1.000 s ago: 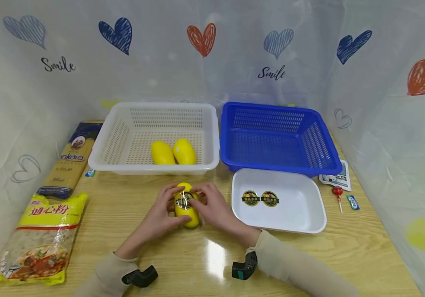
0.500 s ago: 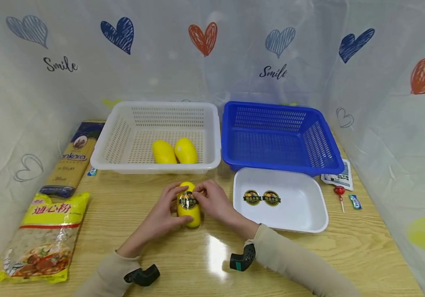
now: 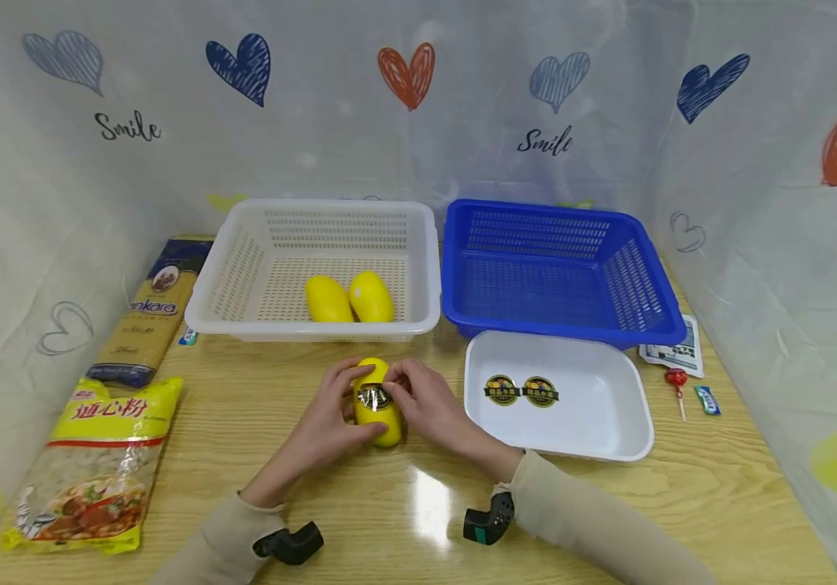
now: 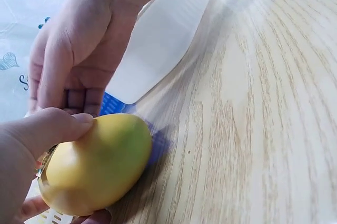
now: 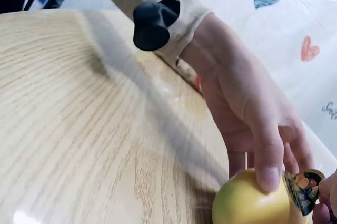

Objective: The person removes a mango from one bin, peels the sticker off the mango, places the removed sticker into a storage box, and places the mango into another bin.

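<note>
On the table in the head view stands a yellow mango [image 3: 390,429] with a round black-and-gold sticker [image 3: 372,396] on its top. My left hand [image 3: 325,416] grips it from the left side, thumb near the lower end and fingers round the upper end. My right hand [image 3: 429,405] pinches the sticker's right edge. In the right wrist view that sticker [image 5: 305,188] stands partly lifted off the mango [image 5: 250,205], bent at the fingertips. The left wrist view shows the left thumb pressed on the mango [image 4: 113,161], greenish on one side.
Two mangoes [image 3: 328,301] lie in a white basket [image 3: 243,327] at the back. Right of it sits a blue basket [image 3: 528,296]. A white tray [image 3: 594,406] holds two stickers [image 3: 521,391]. Food packets [image 3: 97,463] line the left; a lollipop [image 3: 676,378] and small wrappers lie right.
The right hand has drawn its fingers back from the mango's top to the sticker's right edge and pinches there. The left hand keeps its hold. The head view has shifted slightly.
</note>
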### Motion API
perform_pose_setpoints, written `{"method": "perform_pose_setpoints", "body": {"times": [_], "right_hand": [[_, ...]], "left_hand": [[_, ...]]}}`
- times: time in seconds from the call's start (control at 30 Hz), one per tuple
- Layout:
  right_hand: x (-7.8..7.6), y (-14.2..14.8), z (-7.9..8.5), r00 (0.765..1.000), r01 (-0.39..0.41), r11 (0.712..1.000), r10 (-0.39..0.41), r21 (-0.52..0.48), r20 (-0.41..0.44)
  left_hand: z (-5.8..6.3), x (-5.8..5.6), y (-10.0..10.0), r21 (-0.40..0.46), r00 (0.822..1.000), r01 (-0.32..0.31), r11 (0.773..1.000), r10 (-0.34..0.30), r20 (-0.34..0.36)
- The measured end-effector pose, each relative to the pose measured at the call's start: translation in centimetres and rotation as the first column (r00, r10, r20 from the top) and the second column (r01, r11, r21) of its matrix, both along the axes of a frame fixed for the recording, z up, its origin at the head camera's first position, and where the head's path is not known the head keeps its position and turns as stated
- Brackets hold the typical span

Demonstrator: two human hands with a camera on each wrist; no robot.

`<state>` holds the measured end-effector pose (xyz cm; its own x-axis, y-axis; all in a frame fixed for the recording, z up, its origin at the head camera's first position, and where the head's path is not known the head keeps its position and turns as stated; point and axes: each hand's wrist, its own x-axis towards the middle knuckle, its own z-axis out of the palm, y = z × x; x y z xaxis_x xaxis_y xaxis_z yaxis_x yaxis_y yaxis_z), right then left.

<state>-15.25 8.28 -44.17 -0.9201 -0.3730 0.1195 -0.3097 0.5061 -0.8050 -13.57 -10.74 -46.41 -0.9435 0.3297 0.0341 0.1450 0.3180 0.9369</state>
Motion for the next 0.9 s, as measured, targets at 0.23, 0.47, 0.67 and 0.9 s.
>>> {"method": "perform_pose_setpoints", "body": {"times": [0.23, 0.47, 0.67, 0.9], "right_hand": [[0.3, 0.2, -0.1, 1.000, 0.009, 0.997, -0.008, -0.081, 0.013], [0.5, 0.1, -0.1, 0.999, -0.037, 0.998, 0.038, -0.044, 0.020], [1.2, 0.3, 1.9, 0.958, -0.078, 0.997, 0.080, 0.018, -0.276], [1.2, 4.5, 7.9, 0.967, -0.059, 0.971, -0.002, -0.230, -0.255]], "left_hand": [[0.1, 0.0, 0.1, -0.016, 0.999, -0.009, 1.000, 0.010, 0.036], [0.1, -0.1, 0.2, -0.028, 1.000, -0.009, 1.000, 0.010, 0.017], [0.2, 0.0, 0.4, -0.073, 1.000, -0.017, 0.997, 0.017, -0.003], [0.3, 0.0, 0.3, -0.081, 0.998, -0.040, 0.996, 0.043, 0.035]]}}
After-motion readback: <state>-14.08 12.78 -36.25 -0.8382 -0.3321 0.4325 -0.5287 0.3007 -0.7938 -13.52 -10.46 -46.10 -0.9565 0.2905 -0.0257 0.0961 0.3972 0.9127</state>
